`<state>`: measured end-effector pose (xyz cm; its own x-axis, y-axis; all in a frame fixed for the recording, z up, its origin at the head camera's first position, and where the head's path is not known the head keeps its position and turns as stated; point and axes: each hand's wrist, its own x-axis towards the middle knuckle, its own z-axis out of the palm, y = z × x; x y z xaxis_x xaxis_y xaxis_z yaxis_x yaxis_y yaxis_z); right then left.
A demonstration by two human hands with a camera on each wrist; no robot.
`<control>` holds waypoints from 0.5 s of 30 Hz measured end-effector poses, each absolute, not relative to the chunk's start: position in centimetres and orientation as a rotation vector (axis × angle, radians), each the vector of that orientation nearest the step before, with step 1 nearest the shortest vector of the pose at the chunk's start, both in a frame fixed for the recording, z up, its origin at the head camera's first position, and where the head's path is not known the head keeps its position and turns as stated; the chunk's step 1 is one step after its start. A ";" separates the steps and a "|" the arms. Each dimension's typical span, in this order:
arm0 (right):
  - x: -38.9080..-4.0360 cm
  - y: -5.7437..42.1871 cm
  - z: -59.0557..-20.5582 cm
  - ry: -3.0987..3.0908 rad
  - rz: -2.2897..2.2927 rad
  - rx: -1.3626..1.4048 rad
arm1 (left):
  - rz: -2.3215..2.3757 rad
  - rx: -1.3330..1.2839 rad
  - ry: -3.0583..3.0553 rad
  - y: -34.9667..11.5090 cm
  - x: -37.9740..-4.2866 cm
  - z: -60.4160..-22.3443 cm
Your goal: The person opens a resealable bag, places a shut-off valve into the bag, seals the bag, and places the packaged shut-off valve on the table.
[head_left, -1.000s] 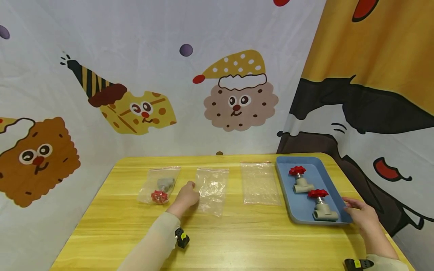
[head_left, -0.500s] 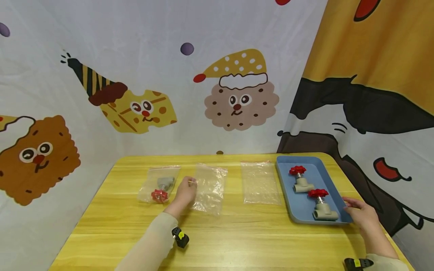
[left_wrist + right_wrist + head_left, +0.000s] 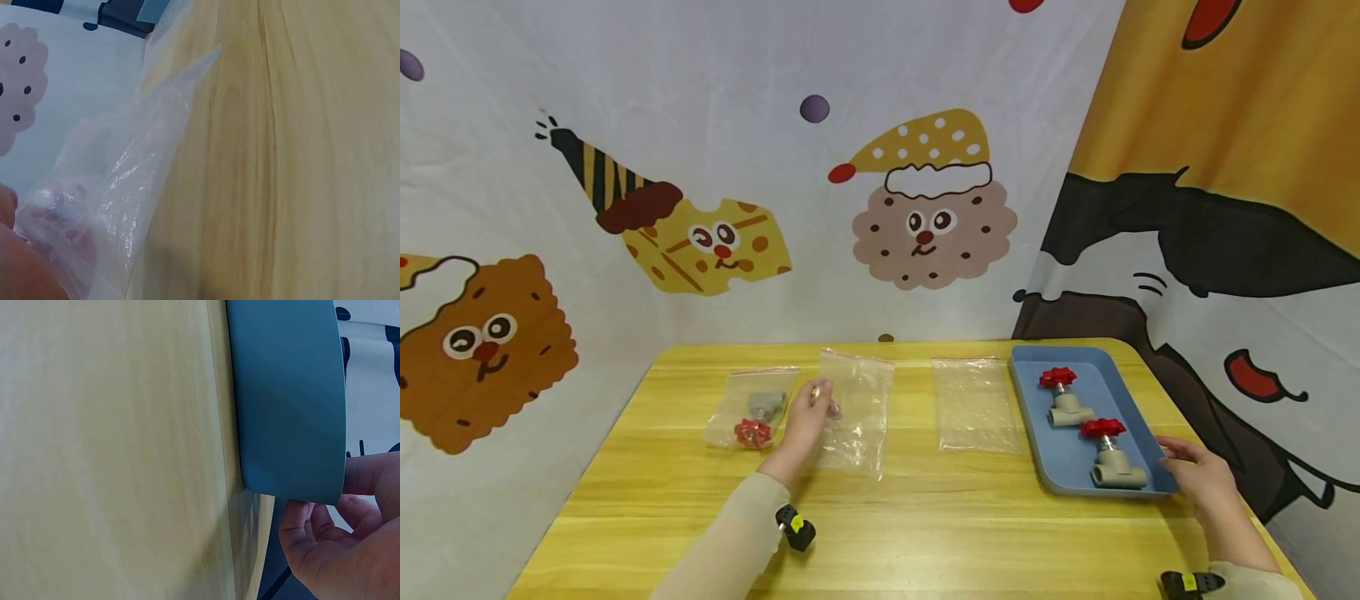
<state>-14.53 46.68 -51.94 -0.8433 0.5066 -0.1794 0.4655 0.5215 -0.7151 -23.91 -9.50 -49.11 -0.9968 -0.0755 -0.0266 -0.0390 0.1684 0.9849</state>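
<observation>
My left hand (image 3: pixel 808 417) pinches the left edge of a clear zip-lock bag (image 3: pixel 859 408), its top tilted up to the left. In the left wrist view the bag (image 3: pixel 134 169) stretches away from the fingers above the wood. My right hand (image 3: pixel 1206 479) holds the near right corner of a blue tray (image 3: pixel 1063 462). The right wrist view has its curled fingers (image 3: pixel 297 534) against the corner of the tray wall (image 3: pixel 290 412). Two grey pipe valves with red handwheels lie in the tray, one farther back (image 3: pixel 1070 410) and one nearer (image 3: pixel 1117 471).
Left of my left hand lies another zip-lock bag (image 3: pixel 730 408) with a valve (image 3: pixel 753 434) inside. A flat zip-lock bag (image 3: pixel 976 408) lies between the held bag and the tray. A printed curtain (image 3: pixel 737 308) hangs behind the wooden table (image 3: pixel 925 533).
My left hand has moved slightly back and left, lifting and shifting the middle bag the same way. The right hand and the tray have stayed put.
</observation>
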 end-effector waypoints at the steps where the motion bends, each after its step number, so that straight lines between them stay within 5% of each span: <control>1: -14.6 46.8 -52.2 -2.696 1.236 -0.859 | -1.976 0.085 -2.378 -9.6 -23.9 -49.0; 15: -14.1 44.6 -49.3 -2.687 1.269 -0.899 | -1.900 -0.129 -2.358 -10.5 -23.4 -46.9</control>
<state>-14.07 44.56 -49.32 -0.8316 0.5162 -0.2048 0.4862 0.4985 -0.7177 -23.42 -10.45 -46.86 -0.9903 -0.0029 0.1389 0.1351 0.2131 0.9677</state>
